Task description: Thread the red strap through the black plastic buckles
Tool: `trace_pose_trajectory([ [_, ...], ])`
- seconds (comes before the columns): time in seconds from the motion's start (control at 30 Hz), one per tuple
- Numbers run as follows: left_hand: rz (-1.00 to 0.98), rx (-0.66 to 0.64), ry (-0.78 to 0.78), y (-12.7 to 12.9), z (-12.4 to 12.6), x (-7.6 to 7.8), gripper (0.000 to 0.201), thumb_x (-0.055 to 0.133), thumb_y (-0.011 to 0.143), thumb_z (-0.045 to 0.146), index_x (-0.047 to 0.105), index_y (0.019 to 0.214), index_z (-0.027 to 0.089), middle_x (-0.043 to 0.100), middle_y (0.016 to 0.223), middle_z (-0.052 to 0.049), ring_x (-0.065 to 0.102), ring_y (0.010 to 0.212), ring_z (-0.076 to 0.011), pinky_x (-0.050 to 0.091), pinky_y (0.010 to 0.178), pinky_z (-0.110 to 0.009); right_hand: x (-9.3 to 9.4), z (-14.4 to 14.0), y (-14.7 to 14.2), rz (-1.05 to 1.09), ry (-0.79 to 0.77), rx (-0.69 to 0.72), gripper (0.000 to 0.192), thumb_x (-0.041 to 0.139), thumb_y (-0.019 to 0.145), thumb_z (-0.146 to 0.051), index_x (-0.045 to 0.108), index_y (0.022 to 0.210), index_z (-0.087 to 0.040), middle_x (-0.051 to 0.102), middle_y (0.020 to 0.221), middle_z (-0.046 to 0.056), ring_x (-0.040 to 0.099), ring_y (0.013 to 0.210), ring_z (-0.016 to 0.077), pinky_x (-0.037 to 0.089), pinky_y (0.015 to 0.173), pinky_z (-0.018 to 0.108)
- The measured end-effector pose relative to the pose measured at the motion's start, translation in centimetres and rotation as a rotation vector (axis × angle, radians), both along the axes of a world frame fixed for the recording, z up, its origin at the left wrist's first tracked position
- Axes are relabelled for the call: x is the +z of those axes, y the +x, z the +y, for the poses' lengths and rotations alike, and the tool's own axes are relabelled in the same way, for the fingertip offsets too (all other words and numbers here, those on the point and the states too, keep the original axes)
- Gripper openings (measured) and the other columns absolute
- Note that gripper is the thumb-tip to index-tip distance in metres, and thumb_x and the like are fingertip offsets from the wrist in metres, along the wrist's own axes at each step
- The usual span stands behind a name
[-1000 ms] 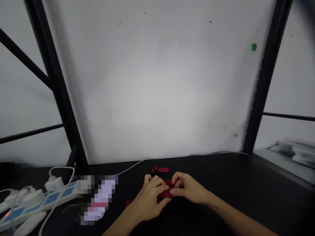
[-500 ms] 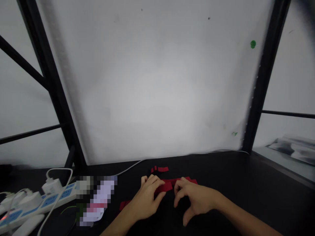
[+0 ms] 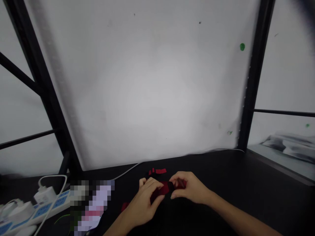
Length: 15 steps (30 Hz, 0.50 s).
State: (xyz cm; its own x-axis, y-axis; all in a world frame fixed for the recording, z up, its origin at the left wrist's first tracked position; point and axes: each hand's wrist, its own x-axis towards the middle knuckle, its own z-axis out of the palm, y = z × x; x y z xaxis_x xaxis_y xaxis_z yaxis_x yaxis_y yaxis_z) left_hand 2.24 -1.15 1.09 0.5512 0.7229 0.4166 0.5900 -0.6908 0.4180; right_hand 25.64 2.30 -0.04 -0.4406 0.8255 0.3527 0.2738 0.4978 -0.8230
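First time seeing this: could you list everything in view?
Red strap: one, red, lower middle
Red tabs: two, red, behind and left of red strap
Table: one, black, below
Power strip: one, white and blue, left
Plugs: at least two, white, on power strip
Cables: at least two, pale, left and rear
Blurred item: one, lilac, left
Board: one, whitish, behind table
Upright posts: two, black, beside board
Spots: at least two, green, right
Bundle: one, grey-white, far right
Left hand: one, bare, holding red strap
Right hand: one, bare, at red strap
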Motion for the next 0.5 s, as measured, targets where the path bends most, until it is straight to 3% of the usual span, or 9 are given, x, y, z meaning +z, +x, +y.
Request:
trace_pose_trajectory([
  [0.2,-0.046,-0.005,-0.038,0.2,-0.1,-0.8,0.019,0.055,0.092,0.023,0.058,0.11,0.025,0.066,0.1,-0.005,0.057,0.093,-0.0223,0.039,0.09,-0.041,-0.3,-0.3,-0.4,-0.052,0.054,0.007,0.049,0.087,0.058,-0.049,0.074,0.094,-0.02,0.065,0.078,0.0,0.055,0.068,0.014,0.043,0.061,0.024],
  [0.37,-0.116,0.028,-0.122,0.4,-0.2,-2.1,0.065,0.062,0.076,0.01,0.043,0.135,0.028,0.065,0.112,-0.006,0.057,0.105,-0.024,0.039,0.1,-0.044,-0.5,-0.6,-1.0,-0.196,0.106,-0.003,0.049,0.086,0.056,-0.055,0.078,0.093,-0.024,0.066,0.078,0.001,0.057,0.068,0.0154,0.04,0.06,0.024],
  [0.5,-0.084,0.028,-0.112,1.0,-0.3,-1.8,0.048,0.065,0.073,0.013,0.058,0.118,0.026,0.067,0.11,-0.006,0.06,0.101,-0.0254,0.039,0.097,-0.046,-0.5,-0.7,-1.4,-0.222,0.091,-0.036,0.045,0.084,0.057,-0.057,0.079,0.086,-0.023,0.069,0.077,0.001,0.06,0.07,0.0175,0.041,0.064,0.026],
])
